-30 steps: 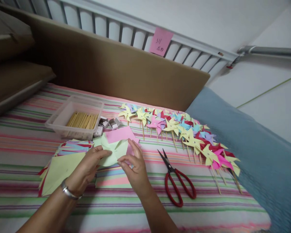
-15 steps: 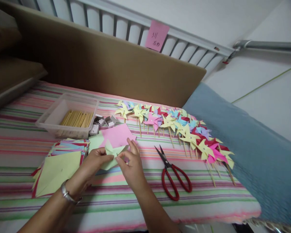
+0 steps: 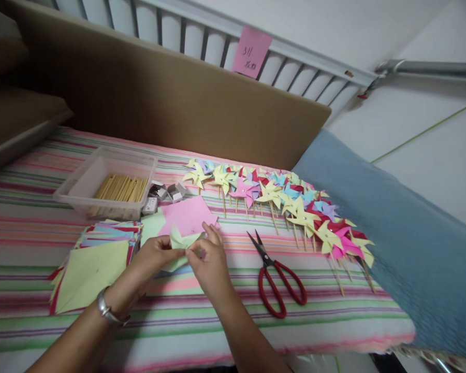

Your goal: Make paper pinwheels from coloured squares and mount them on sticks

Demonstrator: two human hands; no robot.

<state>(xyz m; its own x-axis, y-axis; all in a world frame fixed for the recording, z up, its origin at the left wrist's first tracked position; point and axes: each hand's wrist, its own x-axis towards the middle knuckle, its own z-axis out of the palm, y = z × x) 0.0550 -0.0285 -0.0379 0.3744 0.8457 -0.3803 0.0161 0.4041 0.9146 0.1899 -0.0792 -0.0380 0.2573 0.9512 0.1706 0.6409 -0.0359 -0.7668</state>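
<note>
Between my hands is a pale green paper pinwheel [image 3: 181, 241], its corners partly folded in toward the middle. My left hand [image 3: 157, 254] grips it from the left, thumb on top near the centre. My right hand [image 3: 209, 259] pinches at the centre from the right, thumb and forefinger together; its other fingers are raised. Whether a pin sits between those fingertips is too small to tell. Pink paper [image 3: 188, 213] lies just behind the pinwheel, over pale green paper. To the left rests a stack of coloured paper squares [image 3: 93, 274], a yellow one on top.
Red-handled scissors [image 3: 271, 267] lie slightly open to the right. Finished pinwheels [image 3: 270, 194] on sticks spread along the back right. A clear plastic tub [image 3: 75, 194] holds wooden sticks [image 3: 122, 188]; small boxes [image 3: 175, 192] stand beside it. A brown board [image 3: 171, 98] rises behind the striped cloth.
My fingertips have closed in at the pinwheel's centre, where a thin dark pin-like tip stood up before. The hands stay almost in place; the view has shifted slightly.
</note>
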